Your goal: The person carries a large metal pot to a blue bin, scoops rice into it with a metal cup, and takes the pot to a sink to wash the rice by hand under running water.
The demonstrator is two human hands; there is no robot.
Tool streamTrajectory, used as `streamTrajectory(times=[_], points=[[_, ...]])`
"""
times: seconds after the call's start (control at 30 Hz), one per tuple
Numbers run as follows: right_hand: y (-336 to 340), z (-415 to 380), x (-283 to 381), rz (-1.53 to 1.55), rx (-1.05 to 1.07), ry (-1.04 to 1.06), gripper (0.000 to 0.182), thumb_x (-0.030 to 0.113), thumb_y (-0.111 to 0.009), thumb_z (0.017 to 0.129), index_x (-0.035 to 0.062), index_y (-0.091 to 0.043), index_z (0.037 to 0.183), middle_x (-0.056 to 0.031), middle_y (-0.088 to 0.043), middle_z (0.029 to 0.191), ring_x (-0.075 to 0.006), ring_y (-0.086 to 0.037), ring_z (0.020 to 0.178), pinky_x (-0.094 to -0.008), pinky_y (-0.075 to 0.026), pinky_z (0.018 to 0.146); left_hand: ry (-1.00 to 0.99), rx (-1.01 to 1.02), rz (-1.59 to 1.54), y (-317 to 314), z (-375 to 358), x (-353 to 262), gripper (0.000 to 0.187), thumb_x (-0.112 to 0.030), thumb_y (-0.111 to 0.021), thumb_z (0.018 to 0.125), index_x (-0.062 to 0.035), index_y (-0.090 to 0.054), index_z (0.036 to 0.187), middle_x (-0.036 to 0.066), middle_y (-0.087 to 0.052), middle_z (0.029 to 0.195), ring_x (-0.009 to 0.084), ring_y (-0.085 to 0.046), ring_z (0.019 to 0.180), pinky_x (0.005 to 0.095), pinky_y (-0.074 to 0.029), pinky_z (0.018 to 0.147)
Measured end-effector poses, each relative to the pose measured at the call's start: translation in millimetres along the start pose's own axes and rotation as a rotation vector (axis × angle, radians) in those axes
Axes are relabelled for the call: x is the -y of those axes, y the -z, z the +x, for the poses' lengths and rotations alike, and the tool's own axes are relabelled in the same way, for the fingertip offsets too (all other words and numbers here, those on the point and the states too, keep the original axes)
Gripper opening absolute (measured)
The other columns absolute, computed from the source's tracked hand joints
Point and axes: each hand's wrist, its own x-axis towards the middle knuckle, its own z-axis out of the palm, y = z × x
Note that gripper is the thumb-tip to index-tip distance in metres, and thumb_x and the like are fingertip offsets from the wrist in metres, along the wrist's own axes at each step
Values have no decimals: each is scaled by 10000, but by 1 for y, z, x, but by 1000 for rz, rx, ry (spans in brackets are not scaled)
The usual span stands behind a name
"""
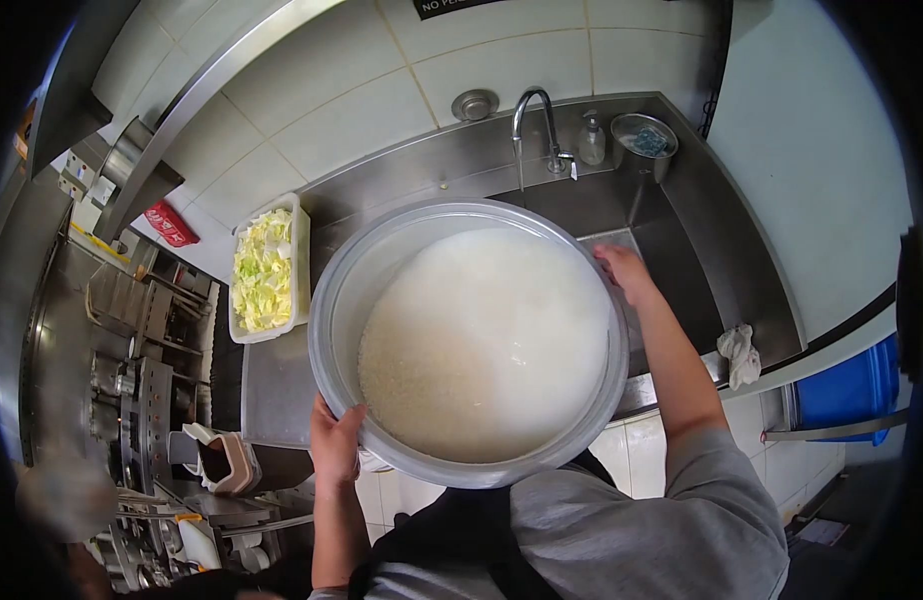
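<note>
A wide, round metal pot (pixel 482 473) fills the middle of the view, tilted between my arms at the sink's edge. Inside it, pale rice grains (pixel 412 375) show at the lower left, and cloudy white water (pixel 522 300) covers the rest. My left hand (pixel 336 442) grips the pot's lower left side, thumb near the rim and fingers partly hidden beneath. At the upper right side, my right hand (pixel 622 272) holds the pot by its edge, its fingertips partly out of sight behind the rim.
Behind the pot is a steel sink (pixel 702 280) with a curved faucet (pixel 534 105), a soap bottle (pixel 592 140) and a metal container (pixel 645 140). A white tub (pixel 304 260) of chopped cabbage (pixel 265 275) stands left. A cloth (pixel 740 355) hangs on the sink's right edge.
</note>
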Motion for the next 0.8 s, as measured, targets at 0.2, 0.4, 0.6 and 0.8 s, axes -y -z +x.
streamTrajectory(times=[0.2, 0.4, 0.6, 0.8], points=[[-9, 109, -65, 82, 84, 121, 301, 184, -454, 942, 19, -623, 1128, -103, -650, 1055, -220, -617, 933, -371, -480, 797, -10, -11, 68, -9, -2, -7, 379, 23, -569, 788, 28, -501, 1161, 81, -624, 1025, 157, -591, 899, 281, -454, 808], [-1, 120, -105, 76, 136, -53, 342, 186, -399, 937, -23, -613, 1103, -142, -644, 981, -252, -620, 902, -404, -495, 788, -14, -32, 58, -23, -4, -16, 363, 15, -570, 795, 29, -510, 1152, 71, -619, 993, 147, -584, 877, 272, -450, 793], [-8, 101, -89, 481, 12, -322, 367, 191, -354, 937, -36, -614, 1060, -161, -642, 975, -272, -609, 855, -410, -493, 784, -19, -27, 48, -30, -9, -19, 337, 8, -563, 821, 22, -512, 1154, 59, -611, 972, 133, -575, 851, 270, -449, 768], [-6, 155, -131, 474, 119, -323, 398, 293, -396, 952, 14, -618, 1129, -148, -647, 1001, -277, -615, 872, -428, -495, 800, -22, -35, 37, -38, -15, -24, 318, 6, -559, 834, 23, -514, 1149, 57, -609, 968, 127, -569, 846, 268, -446, 764]])
